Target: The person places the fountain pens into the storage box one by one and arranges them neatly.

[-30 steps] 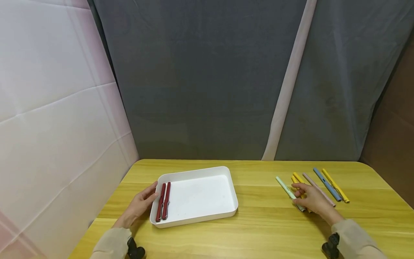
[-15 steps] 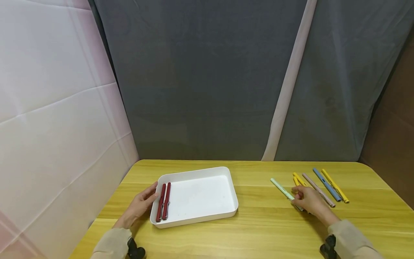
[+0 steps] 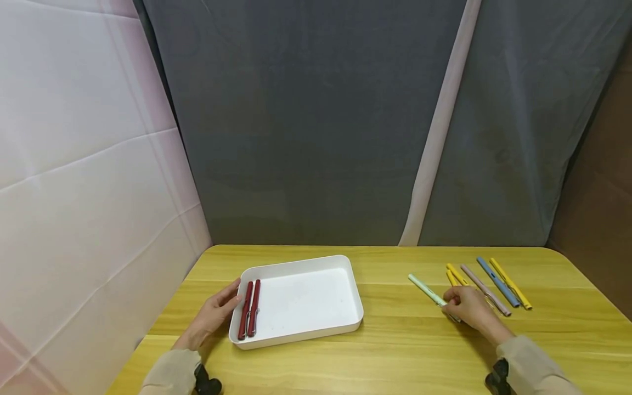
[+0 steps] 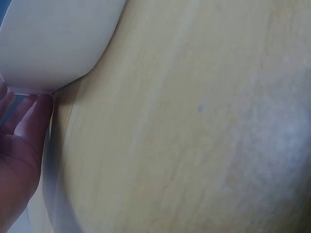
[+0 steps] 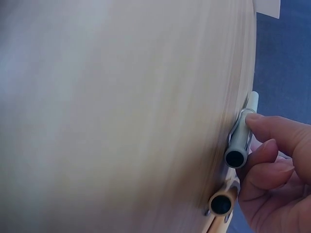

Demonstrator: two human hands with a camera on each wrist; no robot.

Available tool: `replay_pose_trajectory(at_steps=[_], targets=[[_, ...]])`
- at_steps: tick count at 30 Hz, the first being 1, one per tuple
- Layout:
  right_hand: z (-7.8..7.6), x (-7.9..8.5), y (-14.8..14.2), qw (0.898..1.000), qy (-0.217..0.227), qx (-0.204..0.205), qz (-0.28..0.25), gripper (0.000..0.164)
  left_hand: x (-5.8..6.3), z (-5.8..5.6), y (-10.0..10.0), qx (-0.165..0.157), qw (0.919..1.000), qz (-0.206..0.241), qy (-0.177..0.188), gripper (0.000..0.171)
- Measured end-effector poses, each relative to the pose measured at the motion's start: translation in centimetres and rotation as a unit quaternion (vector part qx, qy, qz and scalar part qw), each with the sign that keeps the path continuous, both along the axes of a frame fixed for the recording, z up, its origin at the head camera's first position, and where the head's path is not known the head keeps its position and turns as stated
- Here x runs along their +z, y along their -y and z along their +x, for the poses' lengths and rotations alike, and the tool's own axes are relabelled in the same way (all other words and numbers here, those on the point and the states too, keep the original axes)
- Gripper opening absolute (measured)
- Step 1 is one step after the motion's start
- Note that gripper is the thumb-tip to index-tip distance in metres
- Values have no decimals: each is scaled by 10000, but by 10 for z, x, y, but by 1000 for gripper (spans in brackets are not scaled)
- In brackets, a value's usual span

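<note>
My right hand [image 3: 471, 308] pinches a pale green pen [image 3: 425, 289] between thumb and fingers near its clip end. The right wrist view shows the thumb pressed on this pen [image 5: 239, 141], whose dark round end faces the camera. Just beside the hand lie two yellow pens [image 3: 457, 274], partly hidden by it. At the left, my left hand [image 3: 212, 312] rests against the short side of a white tray [image 3: 296, 336], its fingers fairly straight along the outer wall. Inside the tray, two dark red pens [image 3: 254, 307] lie side by side at the left end.
Right of the right hand lie a dusty pink pen [image 3: 486, 289], a blue pen [image 3: 498, 282] and another yellow pen [image 3: 511, 284]. All stand on a wooden table [image 3: 390, 351]. A grey curtain [image 3: 306, 137] hangs behind its far edge.
My right hand has shifted slightly left, and the pale green pen has moved left with it, away from the yellow pens and tilting flatter. The left hand and tray stay put.
</note>
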State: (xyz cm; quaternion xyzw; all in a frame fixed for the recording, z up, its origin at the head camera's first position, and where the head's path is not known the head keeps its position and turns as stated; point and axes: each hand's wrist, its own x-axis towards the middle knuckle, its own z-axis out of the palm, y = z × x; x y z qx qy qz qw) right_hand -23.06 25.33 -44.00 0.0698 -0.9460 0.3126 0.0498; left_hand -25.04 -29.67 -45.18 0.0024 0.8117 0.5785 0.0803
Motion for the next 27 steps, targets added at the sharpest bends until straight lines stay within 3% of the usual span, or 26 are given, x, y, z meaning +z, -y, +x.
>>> replay_pose_trajectory(at_steps=[6, 27], targets=[[0, 1, 3, 9998, 71, -142, 134, 6, 1, 0, 0, -32, 9999, -112, -64, 64], [1, 3, 11, 9990, 219, -374, 74, 7, 0, 0, 0, 12, 9998, -184, -97, 63]])
